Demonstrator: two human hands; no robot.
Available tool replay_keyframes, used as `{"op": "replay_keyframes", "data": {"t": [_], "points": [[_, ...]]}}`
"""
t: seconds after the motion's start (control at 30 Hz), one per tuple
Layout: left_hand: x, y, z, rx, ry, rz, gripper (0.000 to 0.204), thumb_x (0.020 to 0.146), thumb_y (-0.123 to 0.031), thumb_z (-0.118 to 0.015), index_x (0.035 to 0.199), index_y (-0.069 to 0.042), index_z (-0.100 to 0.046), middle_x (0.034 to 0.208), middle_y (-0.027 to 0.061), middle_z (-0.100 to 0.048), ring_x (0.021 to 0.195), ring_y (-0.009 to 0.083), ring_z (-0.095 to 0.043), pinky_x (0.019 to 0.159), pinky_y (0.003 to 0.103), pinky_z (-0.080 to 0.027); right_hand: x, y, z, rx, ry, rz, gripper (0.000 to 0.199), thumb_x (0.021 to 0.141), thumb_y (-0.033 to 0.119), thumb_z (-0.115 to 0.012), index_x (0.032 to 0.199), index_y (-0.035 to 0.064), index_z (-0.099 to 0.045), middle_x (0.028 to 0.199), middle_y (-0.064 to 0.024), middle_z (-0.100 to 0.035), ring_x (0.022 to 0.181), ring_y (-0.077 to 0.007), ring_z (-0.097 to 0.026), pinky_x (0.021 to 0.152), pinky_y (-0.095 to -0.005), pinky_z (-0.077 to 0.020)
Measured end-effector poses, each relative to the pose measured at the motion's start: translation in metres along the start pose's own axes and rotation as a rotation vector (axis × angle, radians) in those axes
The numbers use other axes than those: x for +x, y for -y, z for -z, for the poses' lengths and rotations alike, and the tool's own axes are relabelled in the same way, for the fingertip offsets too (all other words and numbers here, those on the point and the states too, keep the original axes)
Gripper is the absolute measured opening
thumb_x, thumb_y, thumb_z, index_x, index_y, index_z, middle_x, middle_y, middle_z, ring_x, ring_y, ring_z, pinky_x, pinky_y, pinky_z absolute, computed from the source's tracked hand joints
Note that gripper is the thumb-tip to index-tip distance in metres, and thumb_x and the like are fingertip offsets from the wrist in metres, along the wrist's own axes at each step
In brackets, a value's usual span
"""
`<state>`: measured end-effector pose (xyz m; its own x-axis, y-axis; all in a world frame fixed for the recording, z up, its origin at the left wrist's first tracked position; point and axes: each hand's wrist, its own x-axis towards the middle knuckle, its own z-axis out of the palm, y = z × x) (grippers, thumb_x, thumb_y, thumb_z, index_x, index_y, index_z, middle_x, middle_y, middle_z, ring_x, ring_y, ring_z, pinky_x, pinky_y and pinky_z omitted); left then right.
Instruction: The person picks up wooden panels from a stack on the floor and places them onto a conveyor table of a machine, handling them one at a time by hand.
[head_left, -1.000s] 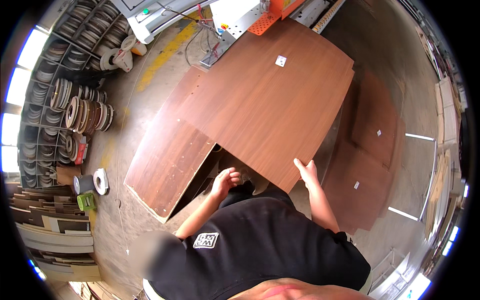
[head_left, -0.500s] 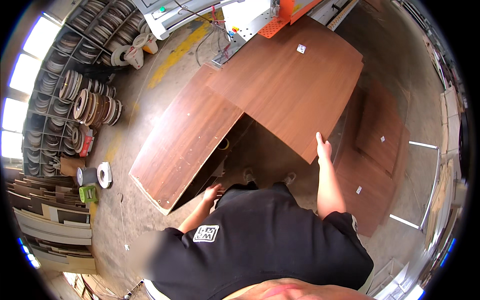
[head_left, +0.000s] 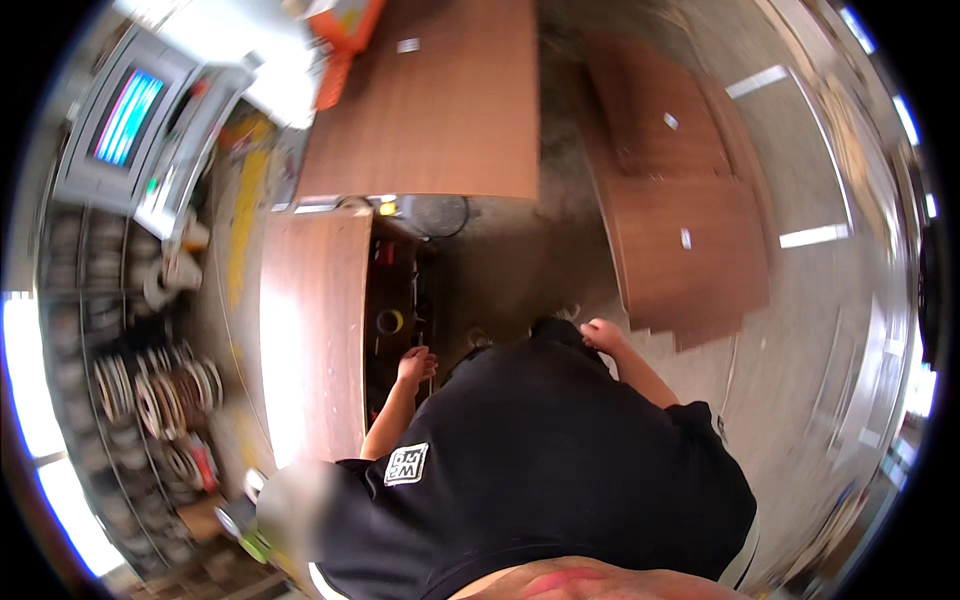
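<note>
Both my hands are empty: the left hand (head_left: 416,365) hangs loosely curled beside the long brown panel (head_left: 312,330), the right hand (head_left: 603,335) half-closed near stacked panels (head_left: 680,250) on the floor; nothing lifted yet.

Grey concrete floor (head_left: 500,270) under me, dusty. A machine with a lit screen (head_left: 128,118) sits at my far left, an orange part (head_left: 345,50) beside its pale housing. Rolls of edge banding (head_left: 150,395) hang in rows along the left wall, blurred. A stack of brown panels (head_left: 680,250) lies on the floor to my right, small white labels on them. White floor markings (head_left: 812,236) run past that stack. A dark round object (head_left: 440,215) rests on the floor ahead. My black shirt (head_left: 540,470) fills the lower view.
</note>
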<state>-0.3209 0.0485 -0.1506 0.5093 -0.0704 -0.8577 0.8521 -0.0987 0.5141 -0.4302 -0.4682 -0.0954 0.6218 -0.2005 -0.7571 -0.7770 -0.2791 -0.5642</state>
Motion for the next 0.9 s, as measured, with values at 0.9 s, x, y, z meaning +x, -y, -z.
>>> {"op": "replay_keyframes", "data": {"t": [0.9], "points": [[0.128,-0.237,-0.513,1.227,0.647,-0.162,0.032,0.099,-0.03,-0.057,0.117,-0.005,-0.062,0.099,0.0095,-0.072,0.078,0.0159,-0.068,0.064,0.029,-0.052,-0.045,-0.178,0.066,1.011,-0.609,-0.394,0.039,0.094,0.035,-0.057,0.107,-0.001,-0.065,0.092,-0.0144,-0.073,0.074,-0.0239,-0.072,0.062,-0.0353,-0.0558]]}}
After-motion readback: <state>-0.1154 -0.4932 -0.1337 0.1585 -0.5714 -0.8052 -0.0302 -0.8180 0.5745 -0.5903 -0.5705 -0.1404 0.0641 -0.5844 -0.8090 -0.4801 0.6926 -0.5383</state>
